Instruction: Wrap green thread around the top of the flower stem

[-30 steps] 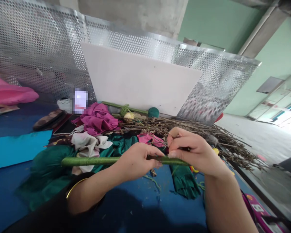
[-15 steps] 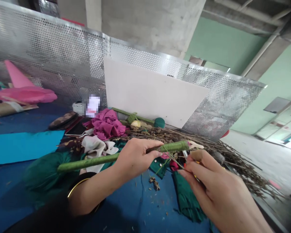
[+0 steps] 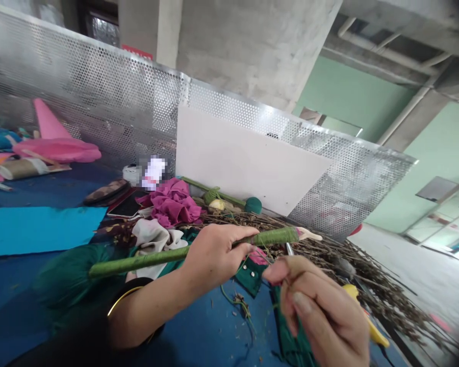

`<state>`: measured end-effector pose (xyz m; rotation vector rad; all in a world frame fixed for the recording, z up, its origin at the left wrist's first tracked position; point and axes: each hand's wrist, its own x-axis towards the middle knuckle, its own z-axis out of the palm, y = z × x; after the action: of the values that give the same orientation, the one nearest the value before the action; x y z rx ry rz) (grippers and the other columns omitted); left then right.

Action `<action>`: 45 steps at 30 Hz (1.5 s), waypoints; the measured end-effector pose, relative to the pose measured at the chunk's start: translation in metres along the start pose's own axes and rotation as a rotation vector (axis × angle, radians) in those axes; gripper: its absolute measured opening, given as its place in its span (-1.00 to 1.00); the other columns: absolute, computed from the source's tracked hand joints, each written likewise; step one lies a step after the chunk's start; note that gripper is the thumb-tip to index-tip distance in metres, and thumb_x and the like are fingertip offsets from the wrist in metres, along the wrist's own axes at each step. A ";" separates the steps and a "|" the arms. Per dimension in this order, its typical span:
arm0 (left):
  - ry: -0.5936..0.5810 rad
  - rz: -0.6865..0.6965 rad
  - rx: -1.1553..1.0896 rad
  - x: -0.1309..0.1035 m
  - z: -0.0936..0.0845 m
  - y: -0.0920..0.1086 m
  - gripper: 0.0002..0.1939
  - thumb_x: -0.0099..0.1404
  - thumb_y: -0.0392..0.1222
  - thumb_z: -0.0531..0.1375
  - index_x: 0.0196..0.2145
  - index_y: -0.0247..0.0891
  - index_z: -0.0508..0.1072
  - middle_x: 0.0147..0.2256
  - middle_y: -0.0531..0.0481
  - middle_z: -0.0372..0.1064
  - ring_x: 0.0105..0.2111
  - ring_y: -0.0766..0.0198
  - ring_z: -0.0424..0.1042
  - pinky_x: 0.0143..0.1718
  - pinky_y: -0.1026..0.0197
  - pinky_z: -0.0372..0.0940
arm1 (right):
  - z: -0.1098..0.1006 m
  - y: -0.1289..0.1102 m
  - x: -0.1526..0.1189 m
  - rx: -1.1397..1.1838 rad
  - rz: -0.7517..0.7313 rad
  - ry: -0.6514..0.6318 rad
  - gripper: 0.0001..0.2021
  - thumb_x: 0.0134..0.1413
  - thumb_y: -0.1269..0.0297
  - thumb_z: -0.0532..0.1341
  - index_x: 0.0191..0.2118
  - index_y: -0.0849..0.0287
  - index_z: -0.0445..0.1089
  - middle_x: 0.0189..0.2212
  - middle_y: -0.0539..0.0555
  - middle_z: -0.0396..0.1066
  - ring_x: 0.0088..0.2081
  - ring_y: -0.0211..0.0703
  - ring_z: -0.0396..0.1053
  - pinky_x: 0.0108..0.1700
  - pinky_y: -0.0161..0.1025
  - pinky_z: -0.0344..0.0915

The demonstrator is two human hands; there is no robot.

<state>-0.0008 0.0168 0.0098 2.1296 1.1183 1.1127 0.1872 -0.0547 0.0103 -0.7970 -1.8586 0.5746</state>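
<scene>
My left hand (image 3: 218, 252) is closed around a long stick (image 3: 137, 261) wrapped in green thread. The stick runs from a dark green cloth bundle (image 3: 71, 275) at the left to a bare, pale pointed tip (image 3: 309, 235) at the right. Thin green thread (image 3: 263, 256) leads from beneath the stick toward the fingertips of my right hand (image 3: 317, 300), which are curled together below the tip. My right fingers partly hide the thread. A small silver tip (image 3: 289, 248) shows just behind this hand, and a yellow tool (image 3: 377, 331) with a dark cord lies to its right.
Magenta cloth (image 3: 176, 201), whitish cloth (image 3: 156, 235) and dry twigs (image 3: 382, 283) lie beyond my hands. A blue sheet (image 3: 42, 229) and a pink cone-shaped piece (image 3: 57, 145) are at the left. A white board (image 3: 248, 158) leans against perforated metal (image 3: 130, 97).
My right hand has turned and shifted lower, its fingers curling inward, uncovering more of the yellow tool. The thread near the stick appears less stretched. My left hand keeps its hold; the camera view has shifted.
</scene>
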 end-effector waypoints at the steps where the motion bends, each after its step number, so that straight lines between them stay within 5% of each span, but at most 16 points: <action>1: -0.006 -0.003 0.000 0.000 0.000 0.000 -0.64 0.24 -0.20 0.17 -0.02 -0.19 0.53 -0.04 0.02 0.51 -0.03 0.12 0.47 0.02 0.20 0.30 | 0.006 0.004 -0.002 0.182 0.043 0.014 -0.70 0.27 0.19 0.07 -0.49 0.13 0.33 -0.38 0.13 0.39 -0.65 -0.32 0.16 -0.66 -0.29 0.08; 5: -0.004 -0.047 0.034 0.000 -0.003 0.006 -0.67 0.25 -0.16 0.17 -0.05 -0.20 0.55 -0.09 0.00 0.54 -0.13 0.10 0.50 -0.07 0.19 0.32 | 0.036 0.011 -0.001 0.677 0.258 0.350 -0.61 0.18 0.10 0.17 -0.61 0.11 0.19 -0.70 -0.09 0.03 -0.71 -0.36 -0.09 -0.71 -0.36 -0.11; 7: -0.004 -0.074 0.043 0.001 -0.006 0.009 -0.69 0.25 -0.12 0.18 -0.08 -0.21 0.56 -0.14 -0.01 0.56 -0.19 0.10 0.51 -0.12 0.19 0.33 | 0.047 0.009 0.003 0.751 0.328 0.533 -0.58 0.09 0.12 0.26 -0.66 0.10 0.11 -0.73 -0.16 -0.13 -0.70 -0.37 -0.17 -0.71 -0.38 -0.10; 10: -0.016 -0.094 0.022 0.002 -0.010 0.011 -0.69 0.24 -0.09 0.20 -0.09 -0.20 0.56 -0.20 -0.01 0.58 -0.25 0.11 0.52 -0.24 0.22 0.33 | 0.051 0.006 0.008 0.763 0.430 0.621 -0.59 -0.03 0.09 0.33 -0.66 0.10 0.14 -0.74 -0.17 -0.15 -0.70 -0.39 -0.22 -0.73 -0.41 -0.11; 15: -0.034 -0.093 -0.033 0.000 -0.015 0.011 -0.69 0.23 -0.09 0.19 -0.11 -0.22 0.56 -0.21 -0.04 0.58 -0.17 0.07 0.49 -0.12 0.19 0.32 | 0.046 0.008 0.009 0.678 0.549 0.581 -0.63 -0.12 0.04 0.37 -0.62 0.12 0.23 -0.73 -0.15 -0.08 -0.69 -0.39 -0.16 -0.73 -0.42 -0.14; 19: -0.059 -0.101 -0.089 0.000 -0.020 0.014 -0.70 0.22 -0.13 0.19 -0.13 -0.25 0.55 -0.19 -0.04 0.57 -0.15 0.06 0.48 -0.09 0.19 0.31 | 0.045 0.018 0.006 0.616 0.524 0.501 -0.57 0.01 0.04 0.31 -0.65 0.15 0.16 -0.72 -0.16 -0.09 -0.69 -0.42 -0.17 -0.71 -0.42 -0.18; 25: -0.123 -0.130 -0.159 0.000 -0.022 0.016 -0.71 0.21 -0.11 0.21 -0.15 -0.28 0.55 -0.24 -0.03 0.54 -0.24 0.13 0.45 -0.27 0.26 0.30 | 0.049 0.044 0.008 0.561 0.385 0.405 -0.59 0.18 0.09 0.19 -0.61 0.14 0.15 -0.69 -0.15 -0.05 -0.68 -0.39 -0.11 -0.68 -0.38 -0.17; 30: -0.302 -0.139 -0.277 0.000 -0.021 0.020 -0.77 0.24 -0.18 0.16 -0.21 -0.30 0.56 -0.47 0.06 0.42 -0.49 0.33 0.29 -0.48 0.32 0.15 | 0.050 0.067 0.003 0.388 0.276 0.475 -0.60 0.13 0.05 0.20 -0.63 0.13 0.22 -0.71 -0.10 0.04 -0.65 -0.32 -0.01 -0.61 -0.30 -0.14; 36: -0.429 -0.203 -0.464 0.002 -0.020 0.017 -0.78 0.17 -0.30 0.17 -0.20 -0.30 0.47 -0.40 0.03 0.46 -0.41 0.31 0.38 -0.33 0.29 0.26 | 0.057 0.074 0.010 0.564 0.376 0.407 -0.52 0.01 0.06 0.25 -0.73 0.09 0.02 -0.76 -0.12 -0.07 -0.69 -0.33 -0.11 -0.63 -0.29 -0.16; 45: -0.674 -0.245 -0.465 0.002 -0.010 0.009 -0.87 0.13 -0.33 0.17 -0.31 -0.32 0.43 -0.40 -0.01 0.50 -0.56 0.41 0.25 -0.50 0.35 0.19 | 0.035 0.064 0.035 0.869 0.544 0.229 -0.52 -0.05 0.02 0.27 -0.63 0.11 -0.06 -0.67 -0.17 -0.10 -0.62 -0.37 -0.16 -0.60 -0.37 0.00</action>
<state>-0.0050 0.0142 0.0223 1.7277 0.6873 0.4194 0.1624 0.0126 -0.0269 -0.7078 -0.9923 1.4363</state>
